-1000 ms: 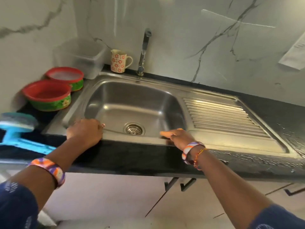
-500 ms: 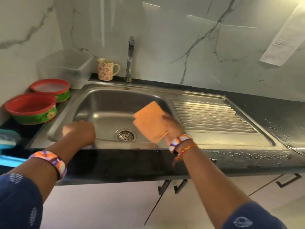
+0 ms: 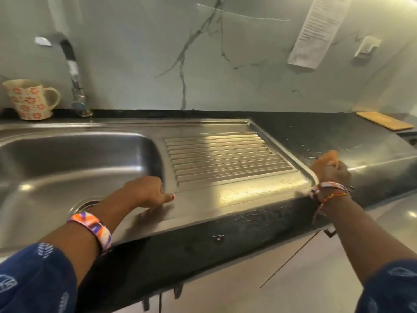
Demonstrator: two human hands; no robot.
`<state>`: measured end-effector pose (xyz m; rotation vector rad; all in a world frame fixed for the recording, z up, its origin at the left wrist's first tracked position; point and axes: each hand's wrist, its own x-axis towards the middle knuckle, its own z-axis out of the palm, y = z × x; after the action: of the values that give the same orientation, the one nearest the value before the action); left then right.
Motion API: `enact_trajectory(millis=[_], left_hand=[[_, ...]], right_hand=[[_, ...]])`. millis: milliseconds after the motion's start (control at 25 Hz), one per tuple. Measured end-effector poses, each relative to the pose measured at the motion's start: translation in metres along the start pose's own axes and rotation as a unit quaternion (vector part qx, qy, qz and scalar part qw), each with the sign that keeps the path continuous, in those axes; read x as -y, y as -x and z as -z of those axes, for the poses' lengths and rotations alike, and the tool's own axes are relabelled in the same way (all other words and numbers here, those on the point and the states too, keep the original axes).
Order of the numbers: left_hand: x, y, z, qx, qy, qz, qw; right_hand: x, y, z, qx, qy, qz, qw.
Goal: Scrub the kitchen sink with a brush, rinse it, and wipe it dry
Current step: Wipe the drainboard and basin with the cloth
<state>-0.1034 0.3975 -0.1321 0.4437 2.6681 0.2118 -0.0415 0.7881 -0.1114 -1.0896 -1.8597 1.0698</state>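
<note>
The stainless steel sink [image 3: 67, 168] is set into a black desk [image 3: 316, 136], its ribbed drainboard [image 3: 225, 157] to the right of the basin. The left hand [image 3: 146, 192] rests on the sink's front rim at the basin's right corner, fingers curled and grasping nothing. The right hand [image 3: 329, 168] sits at the drainboard's far right edge, clenched around an orange cloth [image 3: 327, 155] that barely shows. Behind the basin stand a tap [image 3: 74, 73] and a floral mug [image 3: 29, 99].
</note>
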Motion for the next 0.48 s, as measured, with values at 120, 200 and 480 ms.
enact_trajectory(millis=[120, 200, 480], left_hand=[[-0.018, -0.025, 0.011, 0.052, -0.069, 0.015, 0.996], [-0.023, -0.033, 0.015, 0.102, -0.069, 0.025, 0.992], [-0.011, -0.025, 0.007, 0.069, -0.027, -0.004, 0.997]], right_hand=[[-0.029, -0.036, 0.028, 0.022, 0.158, 0.016, 0.987], [-0.044, -0.044, 0.028, 0.172, 0.240, 0.040, 0.954], [-0.040, 0.045, 0.020, 0.309, 0.320, 0.132, 0.886]])
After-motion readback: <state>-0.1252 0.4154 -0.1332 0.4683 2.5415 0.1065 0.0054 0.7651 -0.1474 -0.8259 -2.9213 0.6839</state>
